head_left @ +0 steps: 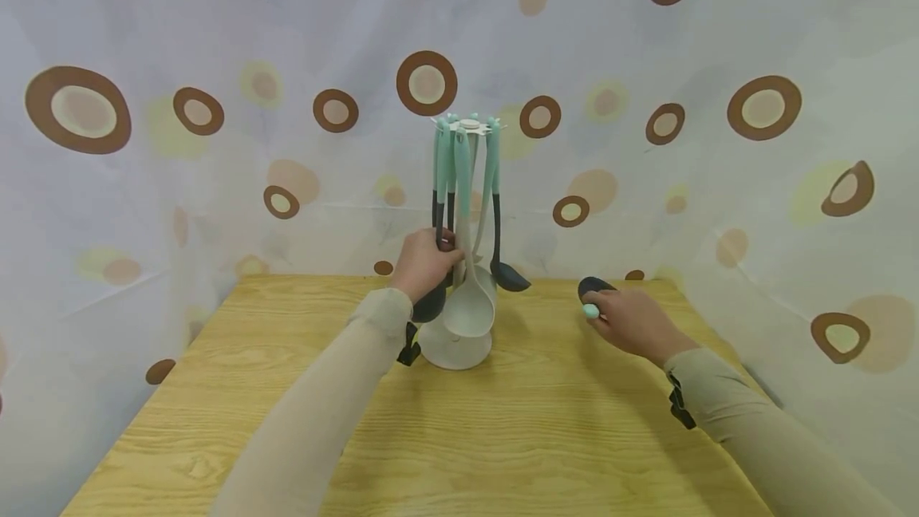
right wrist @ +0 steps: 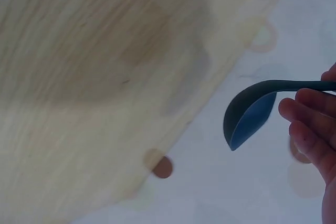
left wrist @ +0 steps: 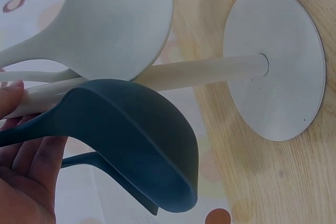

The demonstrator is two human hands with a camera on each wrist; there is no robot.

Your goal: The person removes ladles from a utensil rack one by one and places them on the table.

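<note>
A white utensil stand stands upright on the table, with several mint-handled utensils hanging from its top ring. My left hand grips the stand's pole, thumb on one side and fingers behind. Close to that hand hang a white ladle and a dark ladle; part of another dark utensil shows behind. To the right, apart from the stand, my right hand holds a dark ladle with a mint handle end. Most of its handle is hidden by the hand.
Another dark ladle hangs on the stand's right side, its bowl jutting outward. The wooden table ends at a patterned curtain behind and at both sides.
</note>
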